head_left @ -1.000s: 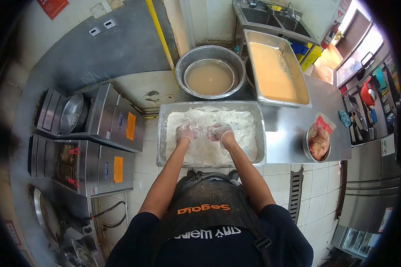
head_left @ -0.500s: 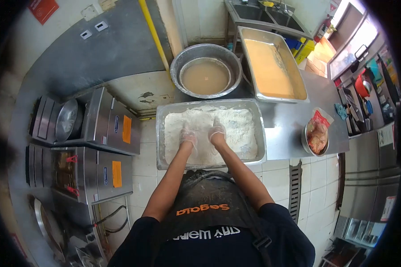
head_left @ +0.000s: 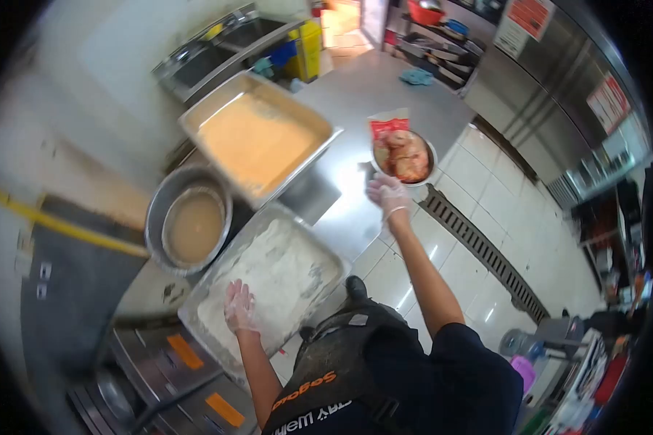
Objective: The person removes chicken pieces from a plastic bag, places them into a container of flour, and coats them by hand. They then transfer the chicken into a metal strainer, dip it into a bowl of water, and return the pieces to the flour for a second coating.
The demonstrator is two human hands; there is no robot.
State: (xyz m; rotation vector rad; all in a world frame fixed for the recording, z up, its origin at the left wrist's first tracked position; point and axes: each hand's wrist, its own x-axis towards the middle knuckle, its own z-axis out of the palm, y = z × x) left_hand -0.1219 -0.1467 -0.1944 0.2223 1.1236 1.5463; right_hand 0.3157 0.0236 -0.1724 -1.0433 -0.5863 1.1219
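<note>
1. I see the left hand (head_left: 239, 308) gloved in clear plastic, fingers a little apart and gripping nothing, over the flour (head_left: 276, 268); whether they touch it, I can't tell.
2. The right hand (head_left: 389, 194), gloved too, is reached out to the near side of the bowl (head_left: 432, 163). Its fingers blur together there, so I can't say whether they are parted, closed or touching the rim.
3. That bowl sits near the table's edge with raw meat (head_left: 406, 156) in it and a red packet (head_left: 387, 129) leaning up behind.
4. The flour lies uneven across the tray (head_left: 305, 233), right in front of the person.
5. Beside the tray stand a round tub (head_left: 154, 225) of cloudy liquid and a pan (head_left: 297, 169) of orange liquid.
6. Farther along the steel table (head_left: 355, 98) lies a blue cloth (head_left: 416, 76).
</note>
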